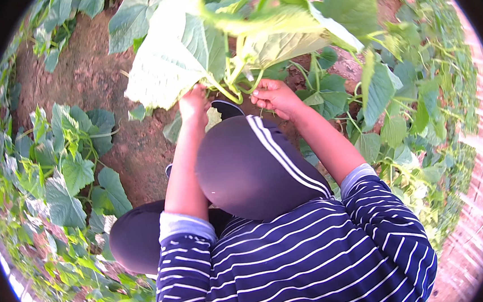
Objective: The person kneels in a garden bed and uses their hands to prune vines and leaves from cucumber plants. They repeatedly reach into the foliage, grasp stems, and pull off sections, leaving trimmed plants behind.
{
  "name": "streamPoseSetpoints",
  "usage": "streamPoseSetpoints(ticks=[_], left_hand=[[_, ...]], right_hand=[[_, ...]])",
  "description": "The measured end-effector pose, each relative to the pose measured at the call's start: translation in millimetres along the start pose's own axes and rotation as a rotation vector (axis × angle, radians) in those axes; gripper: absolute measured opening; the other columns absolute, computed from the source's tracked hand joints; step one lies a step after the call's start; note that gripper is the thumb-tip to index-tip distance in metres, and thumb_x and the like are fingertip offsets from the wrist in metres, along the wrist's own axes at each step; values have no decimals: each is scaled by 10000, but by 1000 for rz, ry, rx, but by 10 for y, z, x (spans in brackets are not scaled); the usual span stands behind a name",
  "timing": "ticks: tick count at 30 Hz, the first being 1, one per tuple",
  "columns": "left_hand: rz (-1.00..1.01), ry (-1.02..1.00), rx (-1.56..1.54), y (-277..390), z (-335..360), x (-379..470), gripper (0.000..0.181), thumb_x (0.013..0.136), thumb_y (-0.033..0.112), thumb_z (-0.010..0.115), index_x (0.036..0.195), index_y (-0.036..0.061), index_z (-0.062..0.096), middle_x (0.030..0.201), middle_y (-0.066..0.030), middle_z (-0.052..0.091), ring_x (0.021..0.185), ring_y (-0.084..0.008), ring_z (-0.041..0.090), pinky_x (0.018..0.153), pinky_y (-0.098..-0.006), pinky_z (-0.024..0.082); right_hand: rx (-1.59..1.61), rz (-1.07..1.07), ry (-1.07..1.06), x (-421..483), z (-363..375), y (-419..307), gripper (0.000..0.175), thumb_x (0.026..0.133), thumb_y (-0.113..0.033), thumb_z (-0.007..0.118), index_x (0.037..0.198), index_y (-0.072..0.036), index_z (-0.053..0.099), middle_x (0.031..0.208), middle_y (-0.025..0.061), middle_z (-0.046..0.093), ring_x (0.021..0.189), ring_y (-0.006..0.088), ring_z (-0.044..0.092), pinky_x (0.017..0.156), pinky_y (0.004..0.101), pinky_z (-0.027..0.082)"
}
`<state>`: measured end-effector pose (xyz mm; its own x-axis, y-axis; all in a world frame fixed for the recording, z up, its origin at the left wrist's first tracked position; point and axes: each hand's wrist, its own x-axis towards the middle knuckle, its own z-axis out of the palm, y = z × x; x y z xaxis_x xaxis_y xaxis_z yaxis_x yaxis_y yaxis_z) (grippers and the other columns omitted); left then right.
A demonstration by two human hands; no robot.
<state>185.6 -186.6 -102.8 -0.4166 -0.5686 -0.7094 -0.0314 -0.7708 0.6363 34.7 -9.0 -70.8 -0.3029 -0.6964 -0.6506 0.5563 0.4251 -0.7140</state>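
A broad-leaved vine that looks like cucumber rises before my knees, its pale, sunlit leaf (167, 67) spreading over my left hand (194, 105). That hand is curled close beneath the leaf's lower edge; its fingertips are partly hidden, so what it grips is unclear. Between my hands, a thick green stem (234, 97) bends in a hook. My right hand (275, 98) is just right of this bend, thumb and fingers pinched on a thin green strand (261, 112), which hangs a little below them. Another large leaf (284, 47) hangs above the right hand.
My bent knee (246, 163) in dark trousers comes up between my forearms. Reddish bare soil (135, 146) lies to the left, with more vines (72, 160) beyond. Dense vines (391, 109) grow on the right, beside a pale strip of ground (471, 201).
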Motion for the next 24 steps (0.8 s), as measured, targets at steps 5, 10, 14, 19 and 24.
streamPoseSetpoints(ticks=[5,10,14,19,24], left_hand=[[270,73,287,279,-616,-676,212,830,3,546,1019,34,637,716,-8,522,611,-121,491,576,-248,415],[878,-7,67,1046,-82,-2262,161,969,145,490,921,32,594,616,62,355,503,-34,282,451,-188,213],[878,-376,714,1308,1208,-3270,202,957,130,477,904,6,627,756,-1,574,567,-42,412,504,-182,294],[622,-1185,1349,1086,3323,-3024,249,870,218,593,1018,31,664,648,-85,628,564,-204,597,497,-344,458],[870,-1003,1380,1451,3532,-3095,389,918,303,534,1136,-9,619,911,-162,661,696,-220,657,548,-345,492]], right_hand=[[-416,-246,-55,-863,-40,-151,29,892,-57,548,907,-47,526,744,21,597,581,58,485,535,212,403],[-280,-482,-118,-2150,-292,-540,67,897,-59,546,960,-37,545,797,70,616,585,70,504,519,212,413],[16,-1140,117,-2747,-485,-1127,109,913,-69,563,1009,-21,547,845,89,617,632,69,520,540,167,405],[-47,-1242,645,-2736,-1692,-2138,222,899,-24,543,1111,37,528,1094,167,610,953,201,617,803,273,511],[-95,-1034,839,-2395,-1842,-2488,277,774,-32,599,1046,-54,644,993,60,655,750,161,595,703,302,478]])
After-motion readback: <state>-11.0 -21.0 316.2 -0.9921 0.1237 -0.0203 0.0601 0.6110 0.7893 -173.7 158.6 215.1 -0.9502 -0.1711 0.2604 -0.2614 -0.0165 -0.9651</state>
